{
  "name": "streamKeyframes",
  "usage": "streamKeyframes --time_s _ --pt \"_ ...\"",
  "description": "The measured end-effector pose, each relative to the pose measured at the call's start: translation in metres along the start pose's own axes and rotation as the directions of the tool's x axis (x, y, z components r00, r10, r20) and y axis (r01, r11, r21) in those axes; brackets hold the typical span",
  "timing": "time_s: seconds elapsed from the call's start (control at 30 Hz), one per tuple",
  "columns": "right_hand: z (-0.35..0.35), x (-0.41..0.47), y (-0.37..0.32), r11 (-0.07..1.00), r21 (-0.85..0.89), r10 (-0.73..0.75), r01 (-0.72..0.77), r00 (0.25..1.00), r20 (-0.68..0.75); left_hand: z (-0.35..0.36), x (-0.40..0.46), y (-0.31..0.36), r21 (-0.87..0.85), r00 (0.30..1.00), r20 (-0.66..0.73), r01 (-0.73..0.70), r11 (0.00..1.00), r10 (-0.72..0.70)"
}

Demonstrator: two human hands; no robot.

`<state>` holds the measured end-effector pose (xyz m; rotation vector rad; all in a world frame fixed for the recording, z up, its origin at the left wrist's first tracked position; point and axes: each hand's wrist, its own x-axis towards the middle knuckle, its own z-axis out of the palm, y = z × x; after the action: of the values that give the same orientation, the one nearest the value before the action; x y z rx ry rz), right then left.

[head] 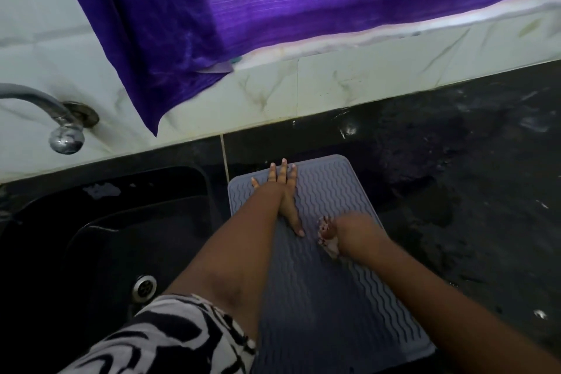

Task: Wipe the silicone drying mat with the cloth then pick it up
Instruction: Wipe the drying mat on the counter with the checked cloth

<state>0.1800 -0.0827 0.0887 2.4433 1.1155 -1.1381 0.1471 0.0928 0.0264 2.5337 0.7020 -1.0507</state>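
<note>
A grey silicone drying mat (331, 191) with wavy ridges lies flat on the black counter, just right of the sink. My left hand (283, 191) rests flat on the mat's far left part, fingers spread and pressing down. My right hand (355, 232) is closed around a small bunched pinkish cloth (328, 237), which touches the middle of the mat. The hand is blurred by motion. Both forearms cross over the near half of the mat and hide part of it.
A black sink (106, 237) with a metal drain (145, 287) sits to the left. A metal tap (63, 127) juts from the tiled wall. A purple curtain (273, 0) hangs above. The black counter (470, 176) to the right looks wet.
</note>
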Motion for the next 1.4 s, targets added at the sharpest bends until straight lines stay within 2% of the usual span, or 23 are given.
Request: streamKeyframes --time_s 0.03,0.1,0.13,0.2,0.27,0.37,0.43,0.53,0.63,0.73,0.8,0.9,0.97,1.03,1.1,1.17,1.3,1.4 --pt "-0.013 0.000 0.003 0.994 0.103 -0.024 0.028 0.999 -0.045 0.000 -0.001 0.001 0.008 1.000 -0.001 0.010 1.000 -0.010" --pt "-0.044 0.017 0.004 0.962 0.251 -0.051 0.111 0.970 -0.237 0.002 -0.002 0.001 -0.002 1.000 -0.016 0.026 1.000 -0.026" --pt "-0.056 0.030 0.002 0.964 0.237 -0.042 0.122 0.947 -0.318 0.003 -0.002 0.001 -0.007 0.999 -0.024 0.026 1.000 -0.026" --pt "-0.067 0.056 -0.011 0.988 0.115 -0.051 0.100 0.929 -0.367 0.003 -0.003 0.000 -0.013 1.000 -0.015 0.024 1.000 -0.024" --pt "-0.051 0.079 -0.021 0.993 0.031 -0.096 0.113 0.933 -0.347 0.004 -0.002 -0.001 -0.013 1.000 -0.017 0.021 1.000 -0.021" --pt "-0.011 0.082 -0.017 0.976 -0.201 -0.134 0.077 0.949 -0.287 0.005 0.001 -0.002 -0.027 1.000 -0.027 0.009 1.000 -0.010" --pt "0.014 0.062 -0.002 0.967 -0.244 -0.142 0.076 0.954 -0.263 0.006 0.002 -0.002 -0.045 0.999 -0.049 -0.005 0.999 0.003" --pt "0.055 0.007 0.011 0.971 -0.210 -0.176 0.114 0.936 -0.306 0.006 0.000 -0.002 -0.069 0.998 -0.055 -0.025 0.997 0.021" --pt "0.073 -0.031 0.008 0.993 -0.109 -0.064 0.045 0.983 -0.174 0.009 -0.002 -0.003 -0.084 0.997 -0.063 -0.037 0.996 0.032" --pt "0.045 -0.043 0.011 0.998 0.042 -0.046 0.053 0.989 -0.140 0.012 -0.014 0.003 -0.120 0.987 -0.144 -0.094 0.988 0.076" --pt "0.016 -0.033 0.017 0.990 0.105 -0.066 0.092 0.970 -0.235 0.019 -0.027 0.013 -0.091 0.961 -0.228 -0.181 0.979 0.157" --pt "0.001 -0.006 0.019 0.952 0.224 -0.099 0.210 0.901 -0.422 0.050 -0.038 0.026 -0.056 0.957 -0.208 -0.216 0.975 0.200" --pt "0.024 0.006 0.014 0.964 0.169 -0.122 0.206 0.905 -0.408 0.075 -0.037 0.026 -0.060 0.965 -0.190 -0.198 0.978 0.183" --pt "0.055 0.006 0.015 0.988 -0.062 -0.154 0.141 0.907 -0.392 0.081 -0.035 0.024 -0.013 0.967 -0.177 -0.188 0.982 0.182" --pt "0.077 -0.007 0.023 0.976 -0.155 -0.203 0.151 0.891 -0.407 0.078 -0.034 0.023 0.001 0.968 -0.164 -0.191 0.982 0.189" --pt "0.097 -0.030 0.029 0.974 -0.145 -0.217 0.173 0.896 -0.389 0.077 -0.036 0.023 0.002 0.966 -0.168 -0.196 0.981 0.194" --pt "0.138 -0.089 0.038 0.987 -0.118 -0.144 0.114 0.946 -0.290 0.079 -0.042 0.024 -0.008 0.964 -0.199 -0.180 0.984 0.175" --pt "0.160 -0.119 0.035 0.988 -0.124 -0.121 0.090 0.956 -0.268 0.079 -0.050 0.032 -0.011 0.965 -0.233 -0.130 0.992 0.124"
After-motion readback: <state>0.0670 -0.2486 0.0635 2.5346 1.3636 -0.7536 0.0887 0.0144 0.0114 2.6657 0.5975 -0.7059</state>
